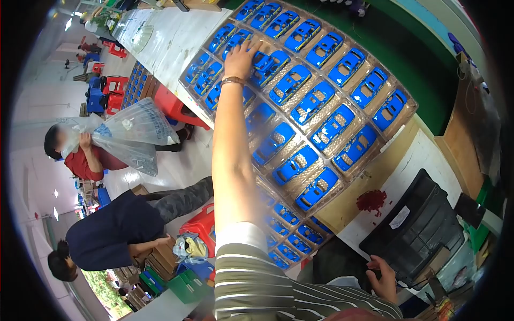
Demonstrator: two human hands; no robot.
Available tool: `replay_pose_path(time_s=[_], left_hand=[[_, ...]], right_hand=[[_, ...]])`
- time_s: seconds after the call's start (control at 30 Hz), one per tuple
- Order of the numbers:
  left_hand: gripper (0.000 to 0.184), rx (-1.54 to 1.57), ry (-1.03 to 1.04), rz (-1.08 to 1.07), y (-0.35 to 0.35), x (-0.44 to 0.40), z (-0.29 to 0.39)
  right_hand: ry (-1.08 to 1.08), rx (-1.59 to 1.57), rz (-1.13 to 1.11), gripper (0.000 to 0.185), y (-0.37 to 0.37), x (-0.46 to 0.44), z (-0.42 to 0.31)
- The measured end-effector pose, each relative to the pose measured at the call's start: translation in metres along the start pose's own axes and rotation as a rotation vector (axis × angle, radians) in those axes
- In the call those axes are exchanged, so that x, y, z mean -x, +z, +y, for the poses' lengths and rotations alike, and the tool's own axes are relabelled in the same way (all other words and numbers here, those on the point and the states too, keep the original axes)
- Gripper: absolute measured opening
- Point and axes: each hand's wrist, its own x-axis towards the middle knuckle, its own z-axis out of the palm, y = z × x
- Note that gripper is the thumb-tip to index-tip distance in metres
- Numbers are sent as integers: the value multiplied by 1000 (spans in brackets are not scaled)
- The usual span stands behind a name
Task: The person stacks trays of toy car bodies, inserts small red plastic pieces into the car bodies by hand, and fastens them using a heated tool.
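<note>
My left hand (240, 61) reaches far across a clear plastic tray (399, 131), its fingers spread over the blue toy car bodies at the far side. The fingertips rest at a blue car body (235, 44), which they partly cover. Just right of the hand, two blue car bodies (269, 64) appear to overlap. Many more blue car bodies (316, 101) with cut-out windows sit in rows in the tray's compartments. Down at the lower right, near a black plastic bin (412, 230), hangs my right hand (383, 279), fingers loosely bent and apart, holding nothing visible.
Another tray of blue car bodies (300, 243) lies lower, beside the table. Red stains (372, 202) mark the white surface near the bin. At left, one person (85, 158) handles a clear plastic bag (136, 134); another person (118, 230) bends over cardboard. Red stools (201, 222) stand nearby.
</note>
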Motion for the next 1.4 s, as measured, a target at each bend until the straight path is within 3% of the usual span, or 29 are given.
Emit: replay_pose_path(time_s=[0.07, 0.1, 0.2, 0.3, 0.4, 0.57, 0.67, 0.77, 0.8, 0.83, 0.9, 0.97, 1.0, 1.07, 1.17, 1.3, 1.33, 1.4], left_hand=[[43, 51, 107, 72, 8, -3, 1], [56, 2, 133, -18, 4, -4, -4], [51, 54, 35, -60, -28, -3, -2], [54, -17, -62, 135, -19, -8, -6], [60, 76, -295, -219, -17, -21, 1], [60, 71, -501, -194, 11, -19, 15], [65, 79, -398, -89, 27, -9, 9], [57, 171, -380, 55, 40, 1, 6], [54, 205, -368, 109, 41, 6, 8], [45, 153, -280, 402, 42, 12, 11], [39, 288, -285, 325, 17, 17, 28], [38, 305, -190, 208, 5, 19, 43], [44, 268, -214, 35, -3, 22, 53], [50, 325, -251, -15, -3, 25, 56], [52, 205, -203, -26, -8, 30, 65], [49, 361, -221, -24, 6, 34, 55], [47, 304, -185, 132, 10, 37, 54], [45, 516, -313, 208, -4, 36, 52]], right_hand=[[16, 2, 6, 45, -2, -2, -7], [16, 0, 9, 44, -2, -3, -6], [16, 4, 15, 44, 0, -1, -1], [17, 14, 23, 44, 3, -3, -2], [32, 29, 39, 43, 2, -5, -6], [54, 32, 54, 42, 3, -5, -3], [62, 47, 45, 41, 2, -5, 2], [41, 81, -10, 43, -1, -8, -6], [-65, 147, -10, 42, 1, -13, -14], [-175, 217, -8, 41, 3, -24, -27], [-397, 291, 19, 39, 9, -47, -49], [-458, 348, 9, 39, 21, -67, -67], [-484, 374, 4, 39, 27, -72, -70], [-553, 399, -8, 40, 37, -77, -67], [-603, 481, 46, 43, 48, -87, -67], [-604, 594, 161, 47, 54, -113, -76], [-630, 590, 165, 48, 58, -119, -78], [-680, 577, 172, 50, 70, -128, -81]])
